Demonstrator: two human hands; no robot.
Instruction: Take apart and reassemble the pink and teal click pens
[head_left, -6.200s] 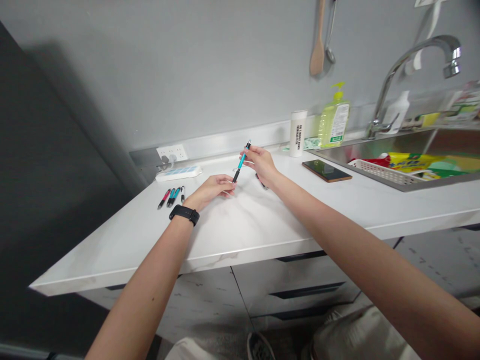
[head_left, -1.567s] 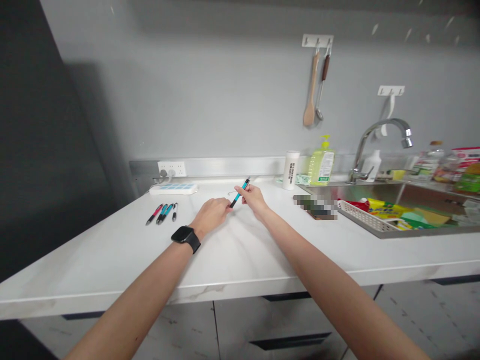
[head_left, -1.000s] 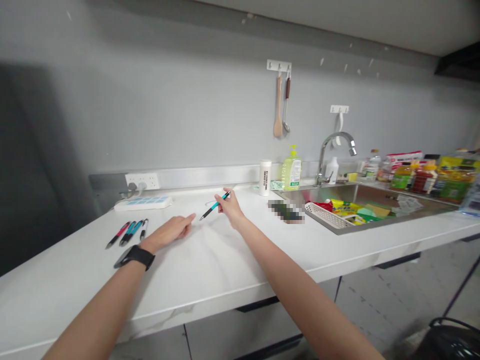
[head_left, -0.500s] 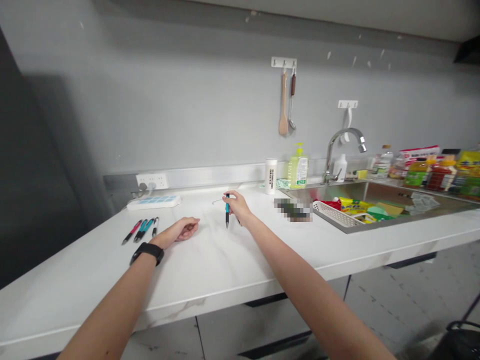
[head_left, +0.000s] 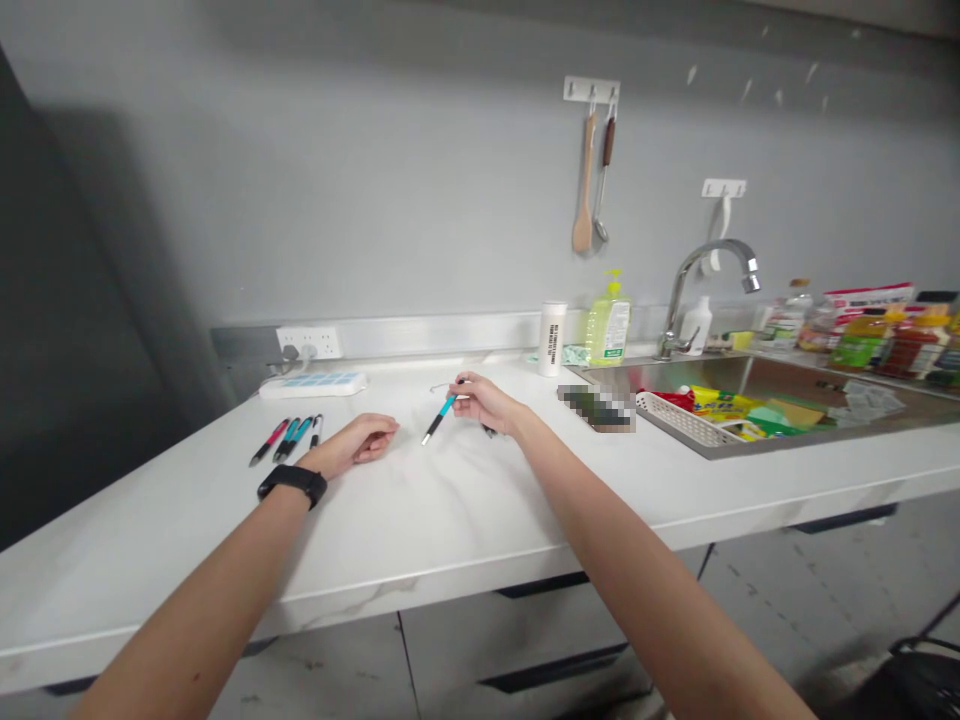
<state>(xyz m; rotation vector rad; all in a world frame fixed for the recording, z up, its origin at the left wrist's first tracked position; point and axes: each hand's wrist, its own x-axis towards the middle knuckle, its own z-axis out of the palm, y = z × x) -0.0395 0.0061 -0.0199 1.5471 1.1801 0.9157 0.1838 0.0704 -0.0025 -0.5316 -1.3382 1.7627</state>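
In my right hand, pinched near its upper end, is a blue and black pen. It slants down to the left above the white countertop. Beneath that hand a small dark tip shows, mostly hidden. My left hand, with a black watch at the wrist, lies on the counter with its fingers curled in and nothing visible in them. Just left of it several pens lie side by side: a pink one, two blue ones and a white and black one, partly covered by the hand.
A white power strip lies at the back left, below a wall socket. A white canister and a yellow-green pump bottle stand behind a pixelated object. On the right is a sink holding packets and a white basket.
The pen in my right hand has swung from upright to a slant, its lower end now pointing left. My left hand stays by the pens. The camera view has shifted slightly.
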